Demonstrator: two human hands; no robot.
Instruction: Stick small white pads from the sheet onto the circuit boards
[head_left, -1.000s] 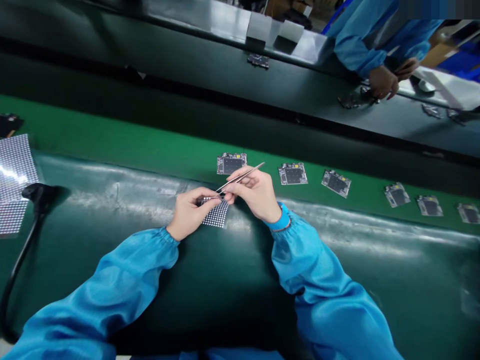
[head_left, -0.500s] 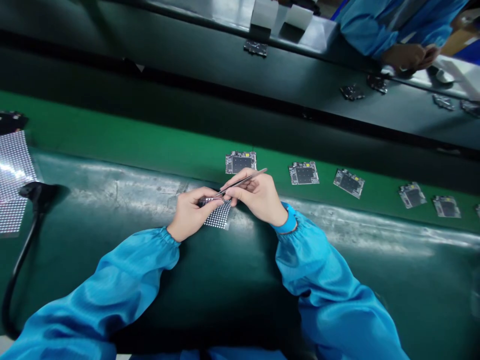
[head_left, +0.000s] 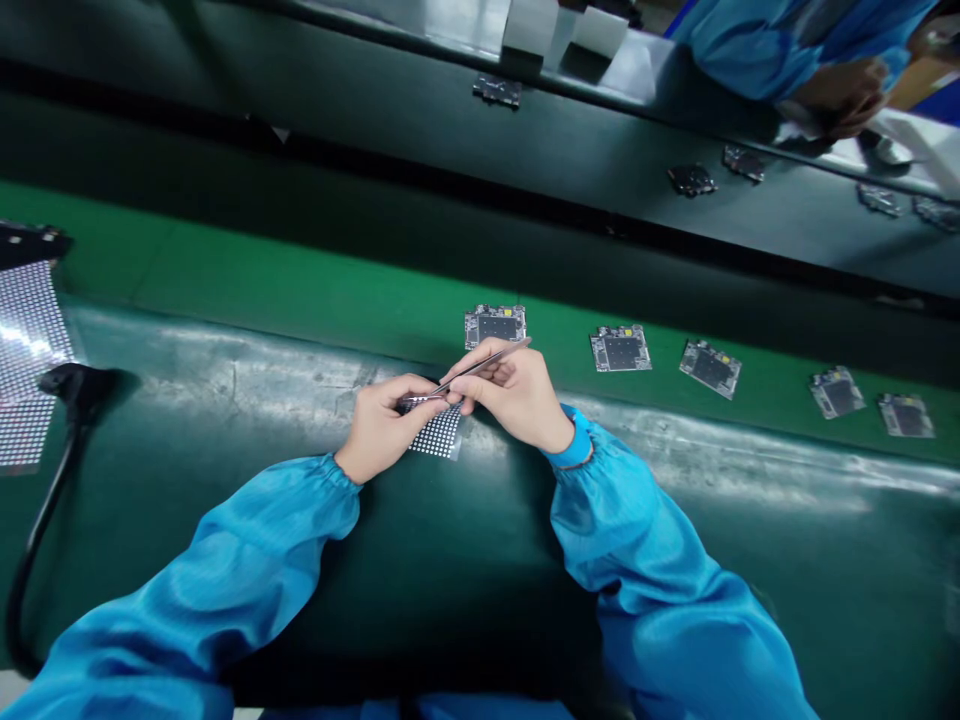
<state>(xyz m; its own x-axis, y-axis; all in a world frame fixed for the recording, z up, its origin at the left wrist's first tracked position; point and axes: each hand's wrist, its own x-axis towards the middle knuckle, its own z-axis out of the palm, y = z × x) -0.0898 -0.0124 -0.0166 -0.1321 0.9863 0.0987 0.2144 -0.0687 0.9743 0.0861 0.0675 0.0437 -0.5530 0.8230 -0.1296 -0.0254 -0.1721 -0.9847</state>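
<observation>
My right hand [head_left: 517, 392] is closed around slim metal tweezers [head_left: 491, 364], whose tips point down to the left between my hands. Pinched by the thumb and fingers of my left hand [head_left: 388, 420] is a small circuit board [head_left: 417, 401], mostly covered by the fingers. Beneath it lies a sheet of small white round stickers [head_left: 436, 438] on the dark green bench mat. My fingertips almost meet at the tweezer tips; whatever is at the tips is too small to make out.
Several circuit boards [head_left: 620, 349] lie along the green belt [head_left: 300, 285]. More sticker sheets [head_left: 31, 340], a dark object [head_left: 34, 243] and a black cable plug [head_left: 73, 388] are at left. Across, a co-worker's hands [head_left: 847, 95] are above a second line with boards [head_left: 692, 180].
Boards on the near green belt have shifted right, while those on the far line have shifted left. My hands and the tweezers have hardly moved. The co-worker's hands have shifted.
</observation>
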